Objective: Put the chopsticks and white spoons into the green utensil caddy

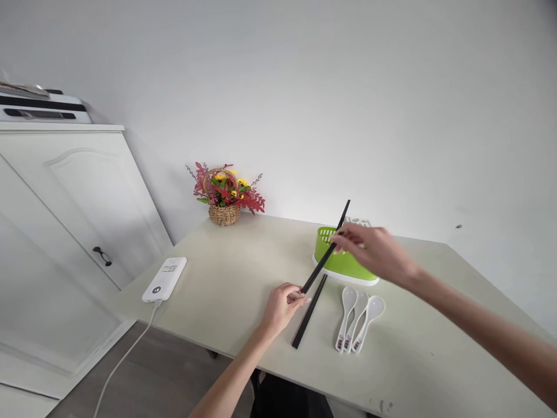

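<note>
Two sets of fingers point(290, 288) point(355, 231) pinch black chopsticks point(319, 267): lower end, mid-length.

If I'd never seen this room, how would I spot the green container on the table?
Find the pale table against the wall. Toward its far edge, just beyond three white spoons, stands the container, partly hidden by the person's right hand. Its bright green body on a white base sets it apart from the spoons and the black chopsticks.
</note>
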`<move>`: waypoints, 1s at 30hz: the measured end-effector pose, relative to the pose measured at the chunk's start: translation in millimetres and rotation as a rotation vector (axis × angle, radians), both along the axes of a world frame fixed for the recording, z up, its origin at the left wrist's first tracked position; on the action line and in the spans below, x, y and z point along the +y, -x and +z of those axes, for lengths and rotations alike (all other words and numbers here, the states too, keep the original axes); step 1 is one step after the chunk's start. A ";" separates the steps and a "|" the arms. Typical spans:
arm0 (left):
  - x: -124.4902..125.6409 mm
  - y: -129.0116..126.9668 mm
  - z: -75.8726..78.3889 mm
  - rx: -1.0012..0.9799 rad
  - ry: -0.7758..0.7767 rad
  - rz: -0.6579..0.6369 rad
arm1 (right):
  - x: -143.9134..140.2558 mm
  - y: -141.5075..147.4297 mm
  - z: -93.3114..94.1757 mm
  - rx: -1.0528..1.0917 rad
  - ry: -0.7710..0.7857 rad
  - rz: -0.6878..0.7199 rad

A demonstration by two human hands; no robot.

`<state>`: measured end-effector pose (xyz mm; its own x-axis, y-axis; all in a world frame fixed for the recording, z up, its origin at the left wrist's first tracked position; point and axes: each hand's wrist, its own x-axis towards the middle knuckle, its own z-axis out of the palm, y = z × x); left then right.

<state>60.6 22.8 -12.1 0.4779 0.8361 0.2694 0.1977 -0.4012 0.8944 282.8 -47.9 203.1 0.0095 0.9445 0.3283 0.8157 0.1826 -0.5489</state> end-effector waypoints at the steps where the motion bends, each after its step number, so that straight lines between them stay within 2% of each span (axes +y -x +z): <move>1: 0.5 0.1 -1.0 0.001 0.004 0.017 | 0.2 -7.5 8.8 0.005 -0.033 -0.043; 6: -0.1 0.4 -2.1 0.011 0.022 0.032 | 7.3 -46.0 56.4 0.025 -0.264 -0.243; 9: -2.0 0.5 -0.1 0.021 0.011 0.024 | 22.1 -62.2 66.3 0.016 -0.300 -0.322; 12: -3.7 0.7 1.8 0.026 0.004 0.012 | 44.9 -73.5 56.6 0.009 -0.219 -0.332; 18: -4.7 1.5 2.8 0.044 0.011 0.006 | 94.4 -88.7 16.6 0.025 0.012 -0.245; 22: -3.8 0.7 3.8 0.075 0.019 -0.001 | 120.4 -91.6 -1.0 0.020 0.120 -0.198; 26: -3.0 -0.3 7.0 0.091 0.018 0.006 | 136.1 -89.3 -8.3 -0.010 0.110 -0.260; 30: -2.9 -1.0 7.9 0.110 0.007 -0.009 | 129.7 -84.5 -5.5 -0.039 -0.017 -0.383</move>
